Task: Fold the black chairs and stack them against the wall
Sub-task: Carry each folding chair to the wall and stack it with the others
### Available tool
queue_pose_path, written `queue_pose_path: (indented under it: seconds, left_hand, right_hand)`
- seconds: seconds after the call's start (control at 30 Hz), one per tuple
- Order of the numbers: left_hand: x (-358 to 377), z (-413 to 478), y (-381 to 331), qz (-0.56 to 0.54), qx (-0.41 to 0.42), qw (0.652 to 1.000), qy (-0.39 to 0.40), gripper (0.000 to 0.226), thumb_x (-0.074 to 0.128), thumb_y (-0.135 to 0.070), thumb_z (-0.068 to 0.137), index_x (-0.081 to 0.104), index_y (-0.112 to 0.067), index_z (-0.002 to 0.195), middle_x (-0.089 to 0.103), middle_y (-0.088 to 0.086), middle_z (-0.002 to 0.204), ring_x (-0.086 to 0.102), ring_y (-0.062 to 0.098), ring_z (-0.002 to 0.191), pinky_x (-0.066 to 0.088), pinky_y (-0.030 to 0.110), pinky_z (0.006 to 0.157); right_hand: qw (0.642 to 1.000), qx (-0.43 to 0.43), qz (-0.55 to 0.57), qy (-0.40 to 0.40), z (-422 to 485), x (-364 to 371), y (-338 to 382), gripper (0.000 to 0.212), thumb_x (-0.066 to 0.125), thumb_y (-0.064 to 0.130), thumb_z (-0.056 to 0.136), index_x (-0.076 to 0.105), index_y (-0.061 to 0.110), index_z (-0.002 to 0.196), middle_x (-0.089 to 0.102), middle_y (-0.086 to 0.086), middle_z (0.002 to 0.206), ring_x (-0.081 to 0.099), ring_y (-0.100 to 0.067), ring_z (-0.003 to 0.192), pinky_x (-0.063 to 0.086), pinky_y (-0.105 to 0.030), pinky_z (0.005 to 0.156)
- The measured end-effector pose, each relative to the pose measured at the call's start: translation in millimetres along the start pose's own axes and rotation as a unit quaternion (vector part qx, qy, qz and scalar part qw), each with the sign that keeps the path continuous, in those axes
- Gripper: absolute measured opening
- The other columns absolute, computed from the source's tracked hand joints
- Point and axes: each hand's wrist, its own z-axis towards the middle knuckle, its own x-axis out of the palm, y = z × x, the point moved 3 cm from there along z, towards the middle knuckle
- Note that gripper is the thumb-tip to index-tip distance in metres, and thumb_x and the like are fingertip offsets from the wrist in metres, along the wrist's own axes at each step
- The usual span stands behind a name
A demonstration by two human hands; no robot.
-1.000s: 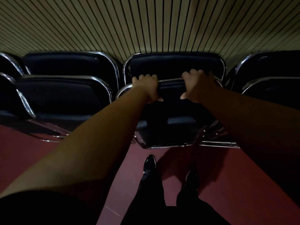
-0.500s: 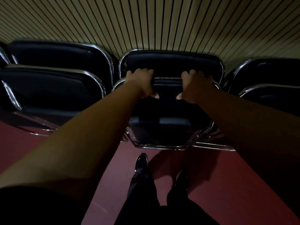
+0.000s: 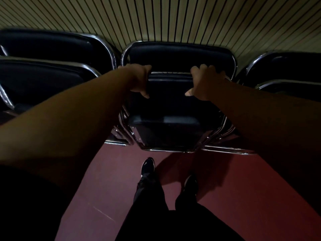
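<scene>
A folded black chair [image 3: 170,108] with a chrome frame stands upright in front of me on the dark red floor. My left hand [image 3: 139,80] grips the left side of its top rail, fingers curled over the far edge and thumb on the near face. My right hand [image 3: 203,82] grips the right side of the same rail the same way. Right behind it another folded black chair [image 3: 178,56] leans against the slatted wall [image 3: 156,18]. The held chair's backrest lies close against that one.
More folded black chairs stand in stacks at the left [image 3: 52,72] and at the right [image 3: 286,72] against the wall. Chrome floor bars [image 3: 225,150] stick out at the base. My two feet in black shoes [image 3: 148,165] stand on the red floor [image 3: 107,185] just before the chair.
The held chair has come nearer to the chair behind it at the wall, and I have stepped closer. Both hands keep their grip on the top rail.
</scene>
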Motion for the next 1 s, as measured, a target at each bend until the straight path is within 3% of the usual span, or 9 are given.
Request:
queue_pose_path:
  seconds: [0.1,0.27,0.37,0.57,0.7,0.77,0.9,1.0]
  left_hand:
    - [1.1,9.5,2.5,0.007,0.006,1.000,0.004,0.115,0.100,-0.054,0.044,0.042,-0.032,0.142,0.064,0.009,0.136,0.061,0.042,0.123,0.047,0.066,0.105]
    - [-2.1,8.2,-1.3,0.000,0.013,1.000,0.006,0.117,0.101,-0.046,0.052,0.040,-0.030,0.151,0.064,0.011,0.137,0.063,0.039,0.119,0.051,0.054,0.105]
    - [-3.1,11.8,-2.0,0.001,0.020,1.000,0.006,0.117,0.101,-0.046,0.052,0.039,-0.033,0.150,0.065,0.010,0.135,0.063,0.037,0.116,0.053,0.054,0.103]
    - [-11.9,-1.1,-4.8,0.016,0.035,0.999,0.014,0.096,0.098,-0.029,0.065,0.045,-0.025,0.145,0.065,0.011,0.128,0.060,0.032,0.105,0.053,0.047,0.096]
    - [-17.6,-0.3,-5.5,0.003,0.044,0.999,0.016,0.094,0.098,-0.023,0.067,0.045,-0.024,0.145,0.064,0.009,0.132,0.062,0.033,0.113,0.050,0.040,0.093]
    - [-17.2,-0.9,-5.1,0.001,0.038,0.999,0.015,0.098,0.099,-0.027,0.065,0.044,-0.026,0.147,0.064,0.009,0.132,0.062,0.034,0.116,0.051,0.044,0.096]
    - [-18.0,-3.8,-1.3,0.029,0.023,0.999,-0.008,0.107,0.099,-0.049,0.054,0.042,-0.038,0.144,0.063,0.008,0.134,0.059,0.040,0.122,0.047,0.066,0.103]
    - [-18.7,-14.1,-2.8,0.037,0.008,0.999,-0.036,0.107,0.097,-0.048,0.061,0.040,-0.035,0.150,0.051,0.013,0.145,0.049,0.045,0.135,0.042,0.068,0.105]
  right_hand:
    - [1.000,-0.006,0.010,-0.004,-0.1,-1.3,-2.1,0.089,0.078,0.059,0.086,0.036,0.018,0.152,0.038,-0.018,0.155,0.033,-0.045,0.145,0.026,-0.073,0.116]
    - [1.000,-0.012,0.024,-0.003,-1.0,1.2,-5.3,0.087,0.079,0.057,0.086,0.037,0.018,0.152,0.037,-0.019,0.154,0.034,-0.047,0.143,0.027,-0.072,0.115]
    - [1.000,-0.003,0.018,0.005,-1.5,1.8,-7.5,0.089,0.078,0.059,0.086,0.036,0.018,0.154,0.037,-0.019,0.155,0.034,-0.047,0.143,0.028,-0.072,0.115]
    - [0.999,-0.017,0.040,-0.002,-2.6,2.3,-7.5,0.084,0.080,0.057,0.085,0.040,0.021,0.149,0.040,-0.018,0.152,0.036,-0.047,0.141,0.028,-0.074,0.113]
    - [0.998,-0.026,0.056,0.009,-3.6,0.3,-14.0,0.086,0.080,0.058,0.085,0.038,0.022,0.151,0.039,-0.017,0.152,0.036,-0.047,0.141,0.029,-0.074,0.112]
    - [0.998,-0.027,0.056,0.011,-2.2,1.2,-13.7,0.087,0.079,0.058,0.085,0.037,0.021,0.152,0.038,-0.017,0.154,0.035,-0.047,0.142,0.029,-0.074,0.113]
    - [0.999,-0.024,0.046,-0.004,-1.7,1.4,-10.0,0.086,0.078,0.059,0.085,0.038,0.022,0.152,0.037,-0.018,0.155,0.035,-0.048,0.142,0.027,-0.075,0.114]
    - [0.999,-0.014,0.049,-0.013,-8.2,0.4,-9.9,0.087,0.077,0.057,0.087,0.036,0.023,0.155,0.036,-0.019,0.156,0.034,-0.048,0.144,0.022,-0.074,0.117]
